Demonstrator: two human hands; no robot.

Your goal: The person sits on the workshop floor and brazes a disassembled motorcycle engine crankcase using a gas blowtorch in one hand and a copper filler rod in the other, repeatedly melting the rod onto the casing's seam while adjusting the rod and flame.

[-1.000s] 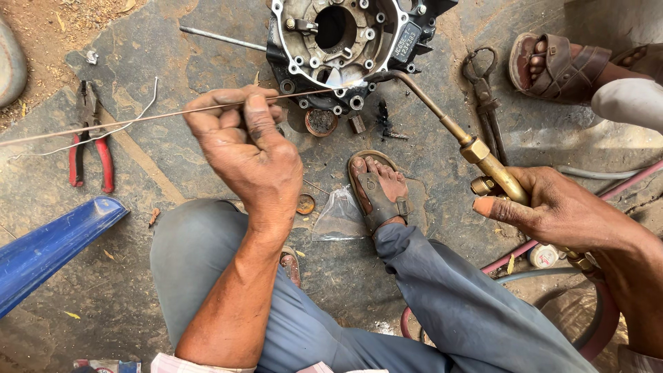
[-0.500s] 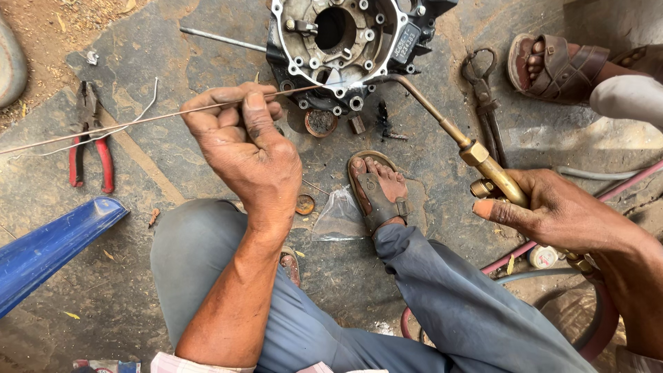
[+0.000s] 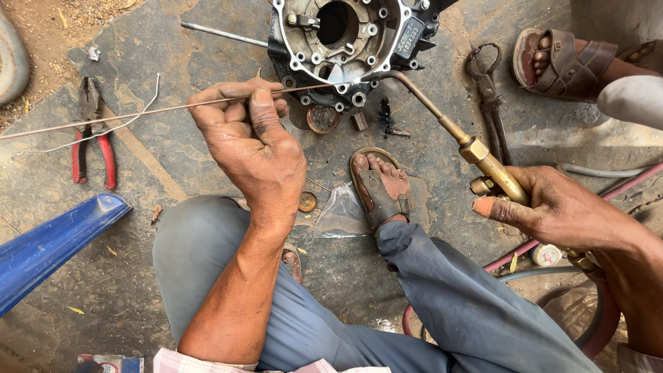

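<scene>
— What changed since the earlier frame?

— Almost nothing. My left hand [image 3: 252, 141] still pinches the thin filler rod [image 3: 138, 110], its tip at the near edge of the engine casing [image 3: 345, 41]. My right hand [image 3: 566, 211] stays wrapped around the brass torch [image 3: 483, 162], whose nozzle touches the same spot.
</scene>
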